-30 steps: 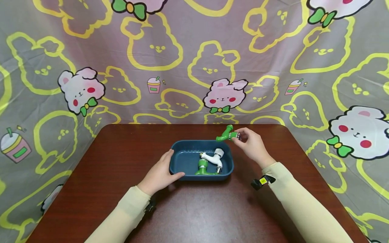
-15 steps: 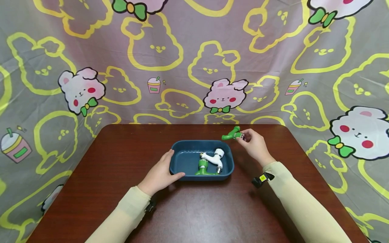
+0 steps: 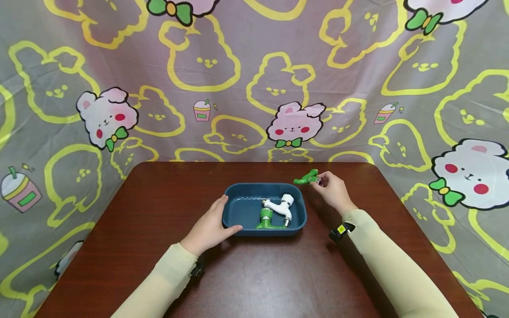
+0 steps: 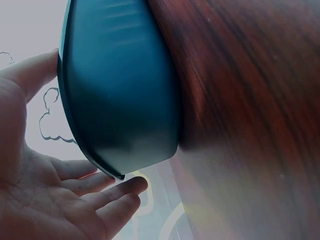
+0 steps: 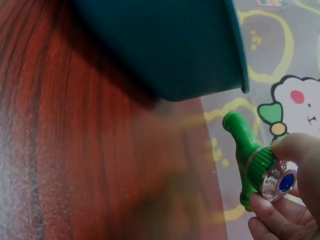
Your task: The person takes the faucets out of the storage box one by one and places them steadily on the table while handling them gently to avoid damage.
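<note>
- Green tap (image 3: 305, 178), the held one, is outside the tub (image 3: 242, 212), just beyond its far right corner and apart from it; in the right wrist view it looks raised off the table (image 3: 139, 212).
- The right hand (image 3: 333, 191) grips this tap by its knob end, thumb on one side and fingers on the other, around the silver cap (image 5: 286, 182) with the blue centre. The body and outlets are free, pointing away from the palm.
- A pinch at one end probably lets the smooth body swing, so a firm squeeze on the ribbed collar and a level, unhurried wrist would serve well.
- The left hand (image 3: 207, 227) lies at the tub's left end with its fingers spread, thumb at the near rim and the others along the left side, a touch more than a clench. Light pressure there should be enough to steady the tub against a knock.
- Inside the tub, in its right half, lie a white tap (image 3: 281, 207) and, nearer, a second green tap (image 3: 265, 216), partly hidden by the near wall. Whether they touch cannot be told.
- Good clearance between the tap's free end and the far right rim seems the main care.
</note>
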The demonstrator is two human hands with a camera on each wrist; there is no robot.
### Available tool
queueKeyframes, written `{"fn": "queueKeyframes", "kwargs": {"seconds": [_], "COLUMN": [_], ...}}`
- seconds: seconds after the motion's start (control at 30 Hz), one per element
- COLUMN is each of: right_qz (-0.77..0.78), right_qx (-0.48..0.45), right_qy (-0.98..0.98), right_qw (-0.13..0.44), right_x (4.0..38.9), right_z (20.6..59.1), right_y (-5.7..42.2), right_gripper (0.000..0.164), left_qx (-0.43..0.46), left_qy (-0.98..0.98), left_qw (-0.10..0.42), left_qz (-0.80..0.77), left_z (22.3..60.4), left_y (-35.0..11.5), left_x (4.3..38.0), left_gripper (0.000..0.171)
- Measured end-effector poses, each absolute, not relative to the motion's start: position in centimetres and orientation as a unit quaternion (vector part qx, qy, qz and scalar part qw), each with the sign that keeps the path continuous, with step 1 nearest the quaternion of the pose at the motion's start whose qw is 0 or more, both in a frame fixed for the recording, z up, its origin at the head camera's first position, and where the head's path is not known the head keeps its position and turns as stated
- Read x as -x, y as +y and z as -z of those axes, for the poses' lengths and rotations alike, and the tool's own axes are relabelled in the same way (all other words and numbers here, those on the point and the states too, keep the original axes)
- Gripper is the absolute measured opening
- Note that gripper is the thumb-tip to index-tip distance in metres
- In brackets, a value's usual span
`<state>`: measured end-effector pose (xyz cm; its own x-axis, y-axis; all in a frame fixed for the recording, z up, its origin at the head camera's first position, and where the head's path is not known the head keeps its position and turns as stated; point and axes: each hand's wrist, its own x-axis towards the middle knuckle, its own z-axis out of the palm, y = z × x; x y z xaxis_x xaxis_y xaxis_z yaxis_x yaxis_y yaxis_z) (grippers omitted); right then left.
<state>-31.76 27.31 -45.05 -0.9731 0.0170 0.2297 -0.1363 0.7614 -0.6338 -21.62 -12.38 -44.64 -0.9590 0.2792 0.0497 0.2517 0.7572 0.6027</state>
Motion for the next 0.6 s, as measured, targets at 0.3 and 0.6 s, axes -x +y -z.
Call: {"fn": "queueKeyframes", "kwargs": {"seconds": [0.3,0.6], "right_qz": [-0.326,-0.318], "right_qx": [-0.035,-0.036], "right_qy": [-0.940,-0.944], "right_qw": [0.094,0.075], "right_x": [32.2,32.3], "right_z": [45.9,46.6], "right_y": [27.2,26.8], "right_gripper": [0.036,0.037], "left_qx": [-0.142,-0.142], "left_qy": [0.937,0.937], "left_qw": [0.022,0.022], "left_qz": [-0.320,-0.317], "left_z": [44.7,44.6], "left_y": [-12.4,-12.4], "left_x": [21.6,21.6], "left_gripper": [0.104,0.105]}}
